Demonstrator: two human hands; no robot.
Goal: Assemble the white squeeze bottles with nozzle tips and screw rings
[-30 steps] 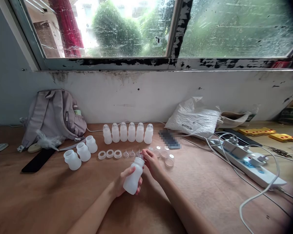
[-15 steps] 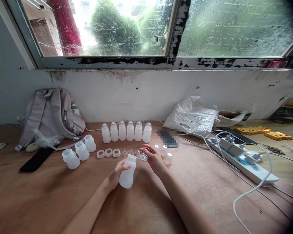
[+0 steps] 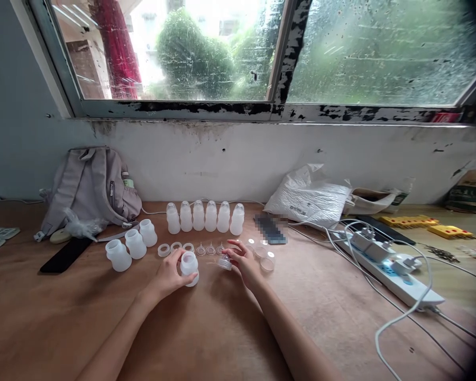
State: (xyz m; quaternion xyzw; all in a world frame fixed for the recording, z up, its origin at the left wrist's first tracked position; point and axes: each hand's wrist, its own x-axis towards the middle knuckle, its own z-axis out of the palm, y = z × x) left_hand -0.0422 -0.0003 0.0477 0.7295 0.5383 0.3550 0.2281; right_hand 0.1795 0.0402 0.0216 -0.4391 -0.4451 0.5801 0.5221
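Left hand (image 3: pixel 168 273), clamped around a bottle (image 3: pixel 189 264), mouth up, just in front of the rings (image 3: pixel 164 254). Right hand (image 3: pixel 245 262), front-right of the rings, touching a clear cap (image 3: pixel 224 262); whether it grips this cannot be told. Six capped bottles (image 3: pixel 211 218), behind the rings; three open bottles (image 3: pixel 135 245), to their left.

A gray backpack (image 3: pixel 89 185) leans on the white wall (image 3: pixel 206 164) at the far left. A crumpled clear bag (image 3: pixel 81 226) sits in front of it, and a flat black thing (image 3: pixel 65 256) lies nearer. On the far right is a shiny silver bag (image 3: pixel 309 193). Nearer, a long white power strip (image 3: pixel 396 278) has plugs in it and loopy white cords (image 3: pixel 426 286). Yellow blocks (image 3: pixel 410 221) lie farther right. Up high is a dirty window (image 3: pixel 381 58), with a red curtain (image 3: pixel 117 47) at the left.
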